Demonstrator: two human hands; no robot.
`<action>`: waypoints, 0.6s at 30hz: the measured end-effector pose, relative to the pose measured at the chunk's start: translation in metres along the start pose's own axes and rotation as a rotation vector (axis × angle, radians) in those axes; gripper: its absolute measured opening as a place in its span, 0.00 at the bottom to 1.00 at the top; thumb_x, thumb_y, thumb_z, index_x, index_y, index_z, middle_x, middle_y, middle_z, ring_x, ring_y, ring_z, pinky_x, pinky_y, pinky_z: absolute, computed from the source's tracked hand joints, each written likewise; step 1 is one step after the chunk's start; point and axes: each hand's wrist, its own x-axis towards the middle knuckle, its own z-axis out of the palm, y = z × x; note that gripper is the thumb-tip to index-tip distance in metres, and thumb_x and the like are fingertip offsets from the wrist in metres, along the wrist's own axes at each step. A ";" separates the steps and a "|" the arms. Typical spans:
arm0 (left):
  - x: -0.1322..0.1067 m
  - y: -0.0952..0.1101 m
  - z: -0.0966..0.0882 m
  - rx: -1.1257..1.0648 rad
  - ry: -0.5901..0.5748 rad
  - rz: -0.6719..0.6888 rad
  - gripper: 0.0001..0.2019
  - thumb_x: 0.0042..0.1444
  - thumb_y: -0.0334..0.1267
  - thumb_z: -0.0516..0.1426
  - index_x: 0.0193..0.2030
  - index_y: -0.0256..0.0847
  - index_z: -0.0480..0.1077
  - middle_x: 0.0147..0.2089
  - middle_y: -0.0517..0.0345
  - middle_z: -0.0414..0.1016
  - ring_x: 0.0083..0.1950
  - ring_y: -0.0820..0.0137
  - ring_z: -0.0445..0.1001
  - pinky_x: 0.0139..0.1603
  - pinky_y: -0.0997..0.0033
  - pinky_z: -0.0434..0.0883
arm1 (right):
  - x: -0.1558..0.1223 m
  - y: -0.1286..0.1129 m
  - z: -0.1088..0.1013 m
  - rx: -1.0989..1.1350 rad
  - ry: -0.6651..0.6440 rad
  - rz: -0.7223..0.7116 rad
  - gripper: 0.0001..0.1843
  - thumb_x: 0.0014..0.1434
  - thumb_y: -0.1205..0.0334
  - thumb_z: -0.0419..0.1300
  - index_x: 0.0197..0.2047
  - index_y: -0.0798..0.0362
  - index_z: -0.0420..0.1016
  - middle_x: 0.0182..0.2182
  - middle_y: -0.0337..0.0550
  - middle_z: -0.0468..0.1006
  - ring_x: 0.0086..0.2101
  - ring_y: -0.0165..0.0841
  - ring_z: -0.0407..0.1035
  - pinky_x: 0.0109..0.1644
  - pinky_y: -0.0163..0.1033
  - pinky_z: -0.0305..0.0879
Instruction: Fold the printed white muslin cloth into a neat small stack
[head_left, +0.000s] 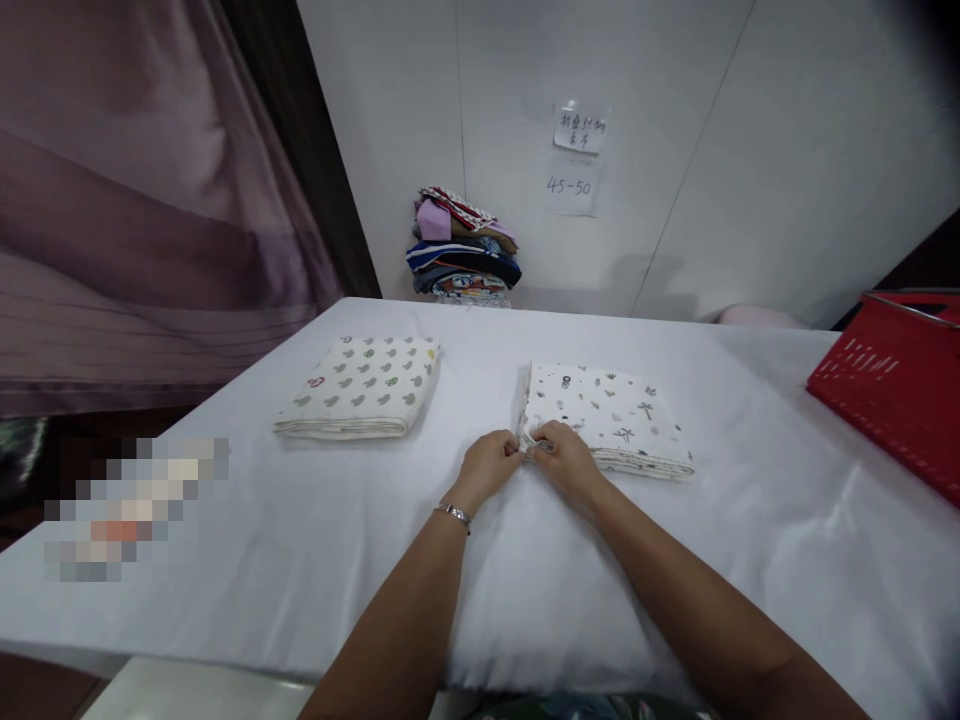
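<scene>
A folded white cloth with small dark prints (611, 415) lies on the white-covered table (300, 560), right of centre. My left hand (489, 467) and my right hand (566, 458) meet at its near left corner, both pinching the cloth's edge with closed fingers. A bracelet sits on my left wrist. A second folded white cloth with grey and coloured prints (360, 388) lies apart to the left, touched by neither hand.
A stack of folded coloured fabrics (461, 245) stands at the table's far edge against the white wall. A red basket (896, 385) sits at the right edge. A mauve curtain (142, 200) hangs at the left. Paper notes (577, 130) are stuck on the wall.
</scene>
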 end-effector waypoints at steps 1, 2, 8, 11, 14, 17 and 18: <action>0.000 0.001 0.001 0.008 0.002 0.000 0.02 0.47 0.35 0.55 0.27 0.41 0.69 0.27 0.62 0.71 0.29 0.73 0.66 0.29 0.75 0.57 | 0.000 0.000 0.000 0.001 -0.002 0.003 0.03 0.51 0.66 0.59 0.33 0.51 0.70 0.32 0.39 0.72 0.36 0.34 0.63 0.41 0.38 0.57; 0.000 0.002 0.001 0.020 0.008 -0.001 0.02 0.47 0.35 0.55 0.27 0.41 0.69 0.27 0.62 0.71 0.29 0.73 0.66 0.28 0.75 0.57 | 0.000 0.000 0.001 0.003 -0.001 0.005 0.03 0.51 0.66 0.59 0.33 0.51 0.70 0.32 0.39 0.71 0.36 0.33 0.63 0.41 0.38 0.56; 0.000 0.005 0.003 0.055 0.073 0.005 0.02 0.47 0.34 0.54 0.26 0.41 0.66 0.26 0.63 0.70 0.29 0.74 0.65 0.29 0.75 0.56 | -0.004 0.000 0.001 0.051 0.076 -0.012 0.02 0.54 0.68 0.58 0.31 0.52 0.69 0.30 0.38 0.70 0.35 0.32 0.63 0.40 0.37 0.56; 0.003 0.002 0.006 0.061 0.071 -0.047 0.02 0.47 0.35 0.54 0.26 0.41 0.67 0.27 0.63 0.70 0.29 0.73 0.66 0.29 0.75 0.57 | -0.006 -0.002 0.000 0.017 0.066 -0.084 0.03 0.56 0.69 0.56 0.33 0.52 0.69 0.31 0.39 0.70 0.35 0.32 0.62 0.41 0.37 0.56; 0.005 0.000 0.008 0.081 0.041 -0.101 0.02 0.48 0.36 0.55 0.28 0.42 0.68 0.28 0.63 0.71 0.30 0.72 0.67 0.30 0.75 0.59 | -0.005 -0.001 0.001 -0.065 0.040 -0.108 0.04 0.57 0.69 0.56 0.34 0.52 0.70 0.32 0.40 0.71 0.36 0.33 0.62 0.41 0.37 0.56; 0.004 0.004 0.008 0.110 0.104 -0.041 0.11 0.49 0.35 0.54 0.41 0.42 0.68 0.39 0.59 0.72 0.34 0.71 0.69 0.33 0.74 0.62 | -0.004 0.001 0.003 -0.116 0.024 -0.114 0.03 0.57 0.67 0.56 0.36 0.52 0.70 0.34 0.41 0.71 0.37 0.33 0.62 0.42 0.38 0.56; 0.003 0.006 0.007 0.124 0.123 0.011 0.17 0.49 0.34 0.54 0.48 0.43 0.66 0.45 0.57 0.70 0.36 0.71 0.69 0.35 0.73 0.63 | -0.004 0.001 0.004 -0.126 0.026 -0.115 0.03 0.57 0.66 0.56 0.37 0.52 0.70 0.35 0.42 0.71 0.38 0.33 0.63 0.42 0.38 0.56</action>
